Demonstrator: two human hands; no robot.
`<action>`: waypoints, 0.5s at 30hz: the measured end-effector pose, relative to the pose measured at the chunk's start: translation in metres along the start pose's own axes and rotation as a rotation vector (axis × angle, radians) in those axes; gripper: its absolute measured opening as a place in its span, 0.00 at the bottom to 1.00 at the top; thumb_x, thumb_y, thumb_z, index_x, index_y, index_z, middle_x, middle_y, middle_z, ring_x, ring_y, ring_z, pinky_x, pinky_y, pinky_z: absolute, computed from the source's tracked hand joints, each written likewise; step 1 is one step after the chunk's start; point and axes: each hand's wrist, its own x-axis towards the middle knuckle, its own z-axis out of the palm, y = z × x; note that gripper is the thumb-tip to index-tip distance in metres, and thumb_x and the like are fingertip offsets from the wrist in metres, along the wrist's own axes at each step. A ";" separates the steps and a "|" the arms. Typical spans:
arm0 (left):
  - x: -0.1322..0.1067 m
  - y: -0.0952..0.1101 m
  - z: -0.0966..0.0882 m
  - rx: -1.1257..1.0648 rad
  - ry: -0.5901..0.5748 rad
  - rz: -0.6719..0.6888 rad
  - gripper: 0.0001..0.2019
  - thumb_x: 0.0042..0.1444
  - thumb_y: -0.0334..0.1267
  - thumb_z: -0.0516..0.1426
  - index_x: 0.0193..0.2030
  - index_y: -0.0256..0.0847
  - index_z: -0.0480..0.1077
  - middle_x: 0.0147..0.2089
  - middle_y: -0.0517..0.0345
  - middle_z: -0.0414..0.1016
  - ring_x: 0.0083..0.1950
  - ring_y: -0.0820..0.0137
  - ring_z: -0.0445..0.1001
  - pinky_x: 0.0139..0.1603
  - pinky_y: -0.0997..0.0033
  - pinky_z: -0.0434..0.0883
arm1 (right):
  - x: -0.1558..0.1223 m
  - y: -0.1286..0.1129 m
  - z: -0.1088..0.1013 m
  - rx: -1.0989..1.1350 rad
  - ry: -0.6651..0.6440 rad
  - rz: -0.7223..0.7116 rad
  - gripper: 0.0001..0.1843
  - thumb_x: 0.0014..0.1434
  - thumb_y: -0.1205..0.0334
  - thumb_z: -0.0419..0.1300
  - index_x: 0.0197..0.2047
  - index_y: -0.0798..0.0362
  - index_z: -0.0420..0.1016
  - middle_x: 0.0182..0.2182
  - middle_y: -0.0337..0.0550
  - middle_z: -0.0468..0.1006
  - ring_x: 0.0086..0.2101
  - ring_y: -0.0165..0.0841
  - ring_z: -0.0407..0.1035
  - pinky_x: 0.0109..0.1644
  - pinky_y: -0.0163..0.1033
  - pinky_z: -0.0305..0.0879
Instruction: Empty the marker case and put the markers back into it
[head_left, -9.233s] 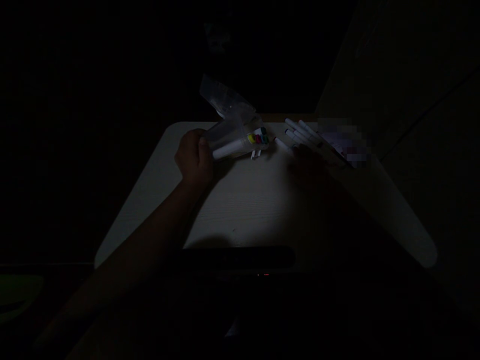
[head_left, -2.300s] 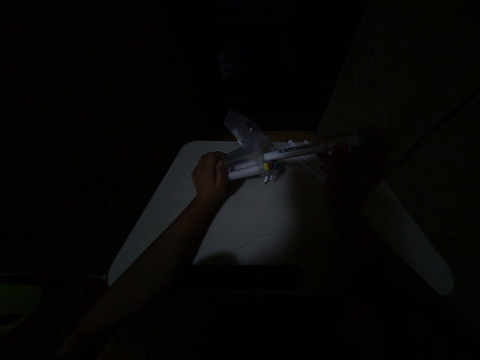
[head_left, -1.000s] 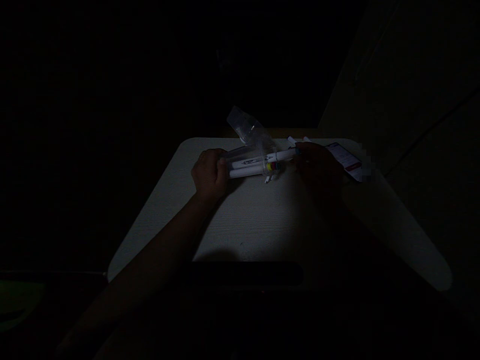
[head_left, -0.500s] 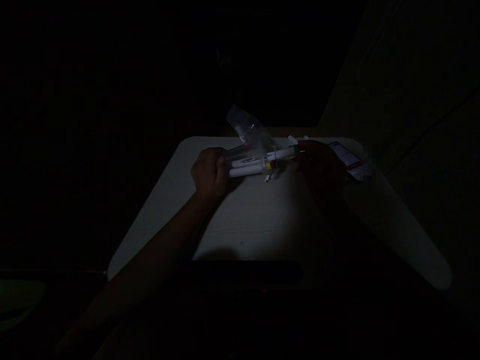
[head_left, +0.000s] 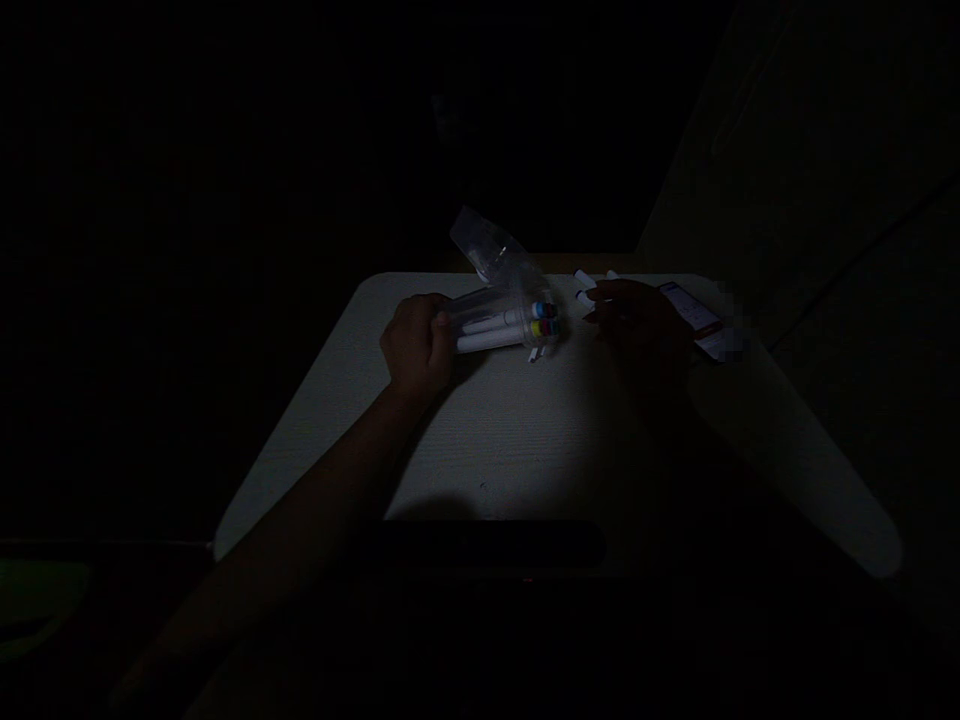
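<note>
We had a smartphone (head_left: 690, 318) on the white desk's (head_left: 495, 440) far right corner, screen up, partly pixelated.

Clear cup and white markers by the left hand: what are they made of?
The clear cup looks like thin, glossy transparent plastic: the markers show through its wall. The white markers look like smooth opaque plastic, with a soft sheen on the barrels. The dim light leaves both uncertain.

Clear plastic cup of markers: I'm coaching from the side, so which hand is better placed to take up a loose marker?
Probably the right hand: it looks empty, and its fingers lie beside the loose white markers. The left hand is wrapped around the clear plastic cup, which lies on its side, so it seems less free.
</note>
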 end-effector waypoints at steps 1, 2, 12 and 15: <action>0.000 0.000 0.000 0.002 -0.002 -0.001 0.24 0.66 0.51 0.40 0.44 0.39 0.70 0.40 0.47 0.74 0.44 0.61 0.72 0.44 0.61 0.66 | 0.001 0.001 -0.001 -0.035 0.014 0.005 0.11 0.62 0.59 0.55 0.44 0.50 0.75 0.43 0.42 0.81 0.38 0.31 0.76 0.38 0.36 0.74; 0.000 0.000 0.000 0.005 -0.006 -0.002 0.23 0.66 0.51 0.39 0.44 0.39 0.70 0.40 0.47 0.74 0.44 0.61 0.72 0.44 0.61 0.66 | 0.002 0.003 -0.002 -0.084 0.033 0.009 0.10 0.61 0.59 0.55 0.43 0.49 0.75 0.42 0.42 0.81 0.39 0.31 0.76 0.40 0.37 0.74; 0.001 0.001 -0.001 0.027 -0.015 -0.015 0.25 0.66 0.52 0.38 0.44 0.39 0.70 0.40 0.46 0.75 0.44 0.60 0.72 0.43 0.60 0.66 | 0.016 0.079 -0.022 -0.680 -0.286 -0.001 0.23 0.56 0.64 0.53 0.53 0.59 0.75 0.52 0.58 0.77 0.53 0.47 0.70 0.60 0.54 0.64; 0.000 0.001 -0.001 0.018 -0.021 -0.016 0.24 0.66 0.51 0.39 0.44 0.39 0.70 0.40 0.46 0.75 0.44 0.60 0.72 0.44 0.60 0.66 | 0.018 0.088 -0.020 -0.807 -0.447 0.068 0.24 0.56 0.64 0.54 0.54 0.58 0.76 0.51 0.58 0.77 0.51 0.49 0.71 0.58 0.55 0.65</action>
